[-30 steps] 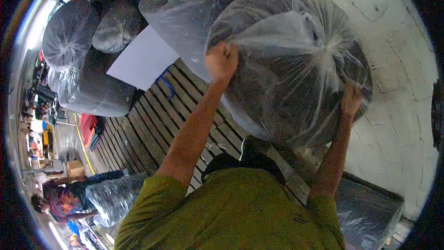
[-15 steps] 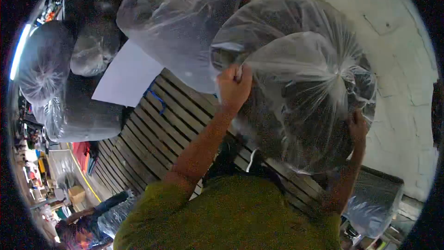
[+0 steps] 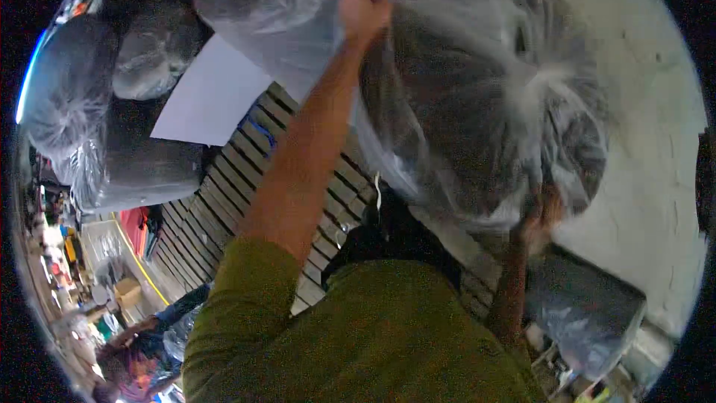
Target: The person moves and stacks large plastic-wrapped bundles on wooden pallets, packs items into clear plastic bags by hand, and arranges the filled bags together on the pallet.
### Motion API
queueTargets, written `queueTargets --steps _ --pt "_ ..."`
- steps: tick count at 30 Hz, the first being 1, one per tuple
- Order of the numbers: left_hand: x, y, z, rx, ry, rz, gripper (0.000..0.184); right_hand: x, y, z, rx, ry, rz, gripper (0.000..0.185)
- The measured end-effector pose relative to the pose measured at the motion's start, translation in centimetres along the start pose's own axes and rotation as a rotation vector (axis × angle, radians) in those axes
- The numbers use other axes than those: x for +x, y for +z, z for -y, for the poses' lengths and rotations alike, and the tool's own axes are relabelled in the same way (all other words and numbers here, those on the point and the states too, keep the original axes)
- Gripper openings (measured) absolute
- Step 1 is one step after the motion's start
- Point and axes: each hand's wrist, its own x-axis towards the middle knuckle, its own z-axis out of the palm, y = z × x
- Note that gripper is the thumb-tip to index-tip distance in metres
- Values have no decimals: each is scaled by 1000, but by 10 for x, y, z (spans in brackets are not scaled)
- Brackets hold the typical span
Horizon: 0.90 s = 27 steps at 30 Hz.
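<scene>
A large dark roll-shaped bundle [image 3: 462, 97] in a clear plastic bag [image 3: 548, 78] leans before me; the plastic gathers into a puckered knot at its near end. My left hand [image 3: 365, 11] is closed in a fist on the plastic at the bundle's upper left, arm stretched far forward. Low on the right side, my right hand [image 3: 543, 218] has curled fingers on the bag's lower edge, slightly blurred by motion. Whatever is inside the bag shows only as a dark mass.
Slatted wooden boards [image 3: 224, 201] lie underfoot. More plastic-wrapped bundles [image 3: 71, 97] stand at left, beside a white sheet [image 3: 212, 93]. A pale wall [image 3: 649, 142] rises at right, with another wrapped roll [image 3: 585, 306] below it. Another person [image 3: 142, 358] is at lower left.
My left hand has moved up and forward with the plastic, and the bundle has shifted upward and tilted. My right hand has moved slightly down and left along the bag.
</scene>
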Motion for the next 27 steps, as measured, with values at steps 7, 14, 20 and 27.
queueTargets --steps 7,14,20,27 --pt "6 -17 34 -51 154 63 31 11 40 19 131 -31 -31 28" --pt "-158 -94 58 78 74 49 32 -4 -85 87 -120 -156 -16 36" --pt "-536 -182 38 348 -243 940 34 -222 -208 30 -163 422 400 36" --pt "-729 -102 -120 274 -123 1908 37 -528 -412 -43 -122 1098 1236 49"
